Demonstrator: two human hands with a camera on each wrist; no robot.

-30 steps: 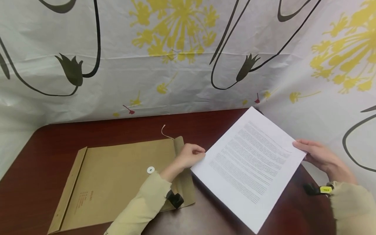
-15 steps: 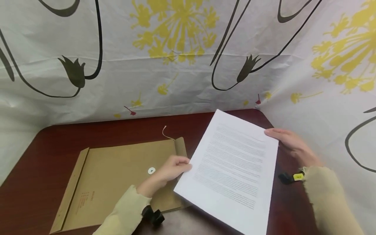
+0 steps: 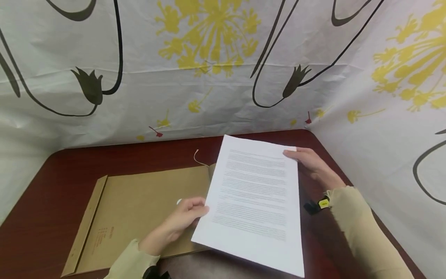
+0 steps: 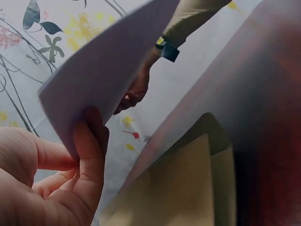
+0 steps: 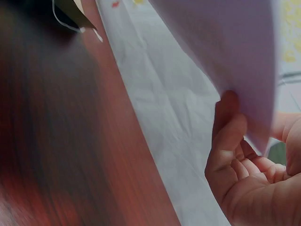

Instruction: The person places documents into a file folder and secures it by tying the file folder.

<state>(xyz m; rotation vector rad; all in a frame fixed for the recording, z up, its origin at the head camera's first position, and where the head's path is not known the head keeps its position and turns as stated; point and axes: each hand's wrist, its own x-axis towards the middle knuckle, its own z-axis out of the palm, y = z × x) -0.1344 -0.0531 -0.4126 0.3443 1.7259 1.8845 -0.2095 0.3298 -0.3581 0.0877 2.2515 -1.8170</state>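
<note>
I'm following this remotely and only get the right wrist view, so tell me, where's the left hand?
Observer: The left hand pinches the left edge of the paper, near its lower corner.
Operator: Anything printed on its upper face?
Observer: Yes, the head view shows lines of text, too small to read.
Operator: And what's left of it on the table?
Observer: A brown envelope, lying flat, its right end partly hidden behind the paper.

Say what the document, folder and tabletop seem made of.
Document: matte white paper, by its thin edges and printed lines. Folder: probably matte kraft card, brown with crisp folds. Tabletop: glossy wood or laminate; reddish streaks and sheen fit either.
</note>
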